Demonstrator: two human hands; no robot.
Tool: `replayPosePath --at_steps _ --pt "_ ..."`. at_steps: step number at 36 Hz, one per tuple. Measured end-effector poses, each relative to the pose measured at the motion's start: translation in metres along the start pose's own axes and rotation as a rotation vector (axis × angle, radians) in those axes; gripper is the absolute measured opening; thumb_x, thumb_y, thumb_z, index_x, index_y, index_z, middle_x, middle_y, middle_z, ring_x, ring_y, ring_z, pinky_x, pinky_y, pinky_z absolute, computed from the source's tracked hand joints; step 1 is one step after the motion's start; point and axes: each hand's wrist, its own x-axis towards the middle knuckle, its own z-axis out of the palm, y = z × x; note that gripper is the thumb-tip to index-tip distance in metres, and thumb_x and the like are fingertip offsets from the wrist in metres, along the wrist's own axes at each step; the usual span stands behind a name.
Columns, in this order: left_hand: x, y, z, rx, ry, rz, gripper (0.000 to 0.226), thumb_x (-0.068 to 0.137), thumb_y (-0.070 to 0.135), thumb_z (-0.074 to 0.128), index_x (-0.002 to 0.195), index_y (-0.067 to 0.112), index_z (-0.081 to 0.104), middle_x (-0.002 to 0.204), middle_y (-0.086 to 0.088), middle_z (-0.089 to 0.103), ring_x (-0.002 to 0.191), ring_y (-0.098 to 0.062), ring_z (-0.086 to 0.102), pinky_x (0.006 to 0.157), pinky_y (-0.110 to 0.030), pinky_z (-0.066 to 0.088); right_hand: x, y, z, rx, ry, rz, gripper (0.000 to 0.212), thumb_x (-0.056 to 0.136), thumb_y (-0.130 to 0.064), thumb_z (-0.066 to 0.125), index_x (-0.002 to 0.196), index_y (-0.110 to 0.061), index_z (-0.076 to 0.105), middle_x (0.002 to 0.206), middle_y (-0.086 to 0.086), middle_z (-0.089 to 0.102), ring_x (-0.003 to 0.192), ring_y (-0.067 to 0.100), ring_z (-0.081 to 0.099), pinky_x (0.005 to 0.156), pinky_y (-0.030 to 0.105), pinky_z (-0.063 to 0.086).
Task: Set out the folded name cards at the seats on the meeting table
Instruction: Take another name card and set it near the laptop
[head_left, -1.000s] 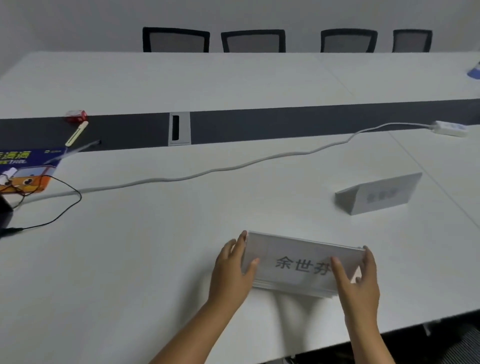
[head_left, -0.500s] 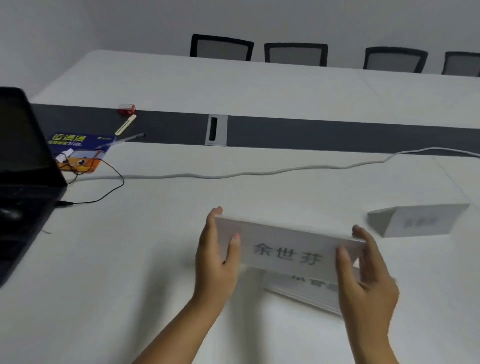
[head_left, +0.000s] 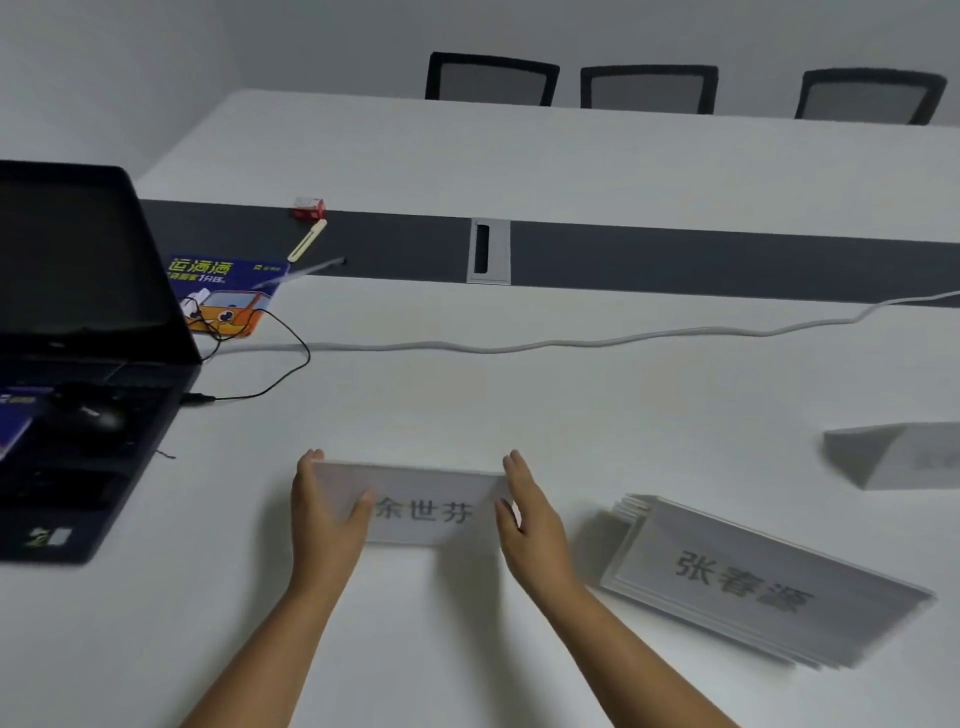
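Note:
A white folded name card (head_left: 431, 512) with dark printed characters stands at the near middle of the white meeting table (head_left: 571, 415). My left hand (head_left: 324, 514) pinches its left end, thumb on the front face. My right hand (head_left: 524, 519) holds its right end, fingers straight up behind and thumb on the front. A stack of several flat name cards (head_left: 753, 577) lies on the table to the right of my right hand. Another folded card (head_left: 893, 457) stands near the right edge of view.
An open black laptop (head_left: 78, 312) with a mouse (head_left: 98, 415) sits at the left. A blue and orange box (head_left: 223, 291), a black wire (head_left: 291, 358) and a white cable (head_left: 571, 343) lie beyond the card. Black chairs (head_left: 491, 78) line the far side.
Both hands lifted the top card off the stack and carried it left, down to the table. The stack stayed behind and now lies to the right. The view swung left.

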Motion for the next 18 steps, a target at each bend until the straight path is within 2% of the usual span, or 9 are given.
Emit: replayPosePath --at_steps 4,5,7,10,14,18 --pt "0.009 -0.005 0.008 0.016 -0.02 -0.009 0.059 0.074 -0.006 0.063 0.125 0.001 0.034 0.133 -0.019 0.041 0.122 -0.032 0.038 0.096 -0.027 0.028 0.009 0.005 0.004 0.002 0.039 -0.009 0.052 0.09 -0.004 0.043 0.138 -0.014 0.027 0.137 -0.016 0.017 0.132 0.002 0.022 0.096 -0.007 0.01" --pt "0.011 -0.006 0.01 0.015 -0.024 -0.01 0.059 0.074 -0.006 0.062 0.125 0.002 0.033 0.134 -0.018 0.041 0.123 -0.031 0.038 0.096 -0.027 0.028 0.011 0.005 0.005 -0.005 0.056 -0.009 0.054 0.089 -0.006 0.047 0.138 -0.014 0.028 0.137 -0.016 0.019 0.128 0.0 0.023 0.097 -0.005 0.012" --pt "0.015 -0.007 0.014 0.008 -0.033 -0.007 0.06 0.075 -0.005 0.063 0.127 0.004 0.033 0.135 -0.016 0.042 0.124 -0.031 0.039 0.098 -0.028 0.029 0.016 0.008 0.005 0.011 0.102 0.011 0.057 0.087 -0.01 0.053 0.138 -0.016 0.029 0.138 -0.014 0.026 0.126 -0.001 0.026 0.105 0.009 0.019" --pt "0.022 -0.01 0.016 -0.008 -0.044 -0.006 0.062 0.074 -0.003 0.064 0.127 0.006 0.033 0.135 -0.015 0.042 0.124 -0.031 0.04 0.102 -0.036 0.033 0.021 0.01 0.008 0.099 0.18 0.087 0.06 0.084 -0.012 0.058 0.137 -0.016 0.032 0.142 -0.003 0.038 0.13 0.012 0.037 0.11 0.029 0.03" --pt "0.028 -0.013 0.017 -0.048 -0.064 -0.016 0.065 0.075 -0.001 0.065 0.13 0.01 0.031 0.139 -0.011 0.04 0.128 -0.026 0.038 0.107 -0.041 0.032 0.028 0.012 0.013 0.11 0.232 0.148 0.053 0.083 -0.014 0.06 0.133 -0.014 0.04 0.14 0.002 0.045 0.129 0.017 0.041 0.109 0.03 0.032" --pt "0.035 -0.015 0.018 -0.053 -0.06 -0.008 0.067 0.075 -0.002 0.065 0.131 0.011 0.031 0.139 -0.009 0.04 0.129 -0.025 0.037 0.107 -0.035 0.03 0.034 0.013 0.016 0.105 0.239 0.146 0.051 0.084 -0.014 0.058 0.133 -0.013 0.041 0.14 0.002 0.045 0.129 0.016 0.042 0.108 0.026 0.031"
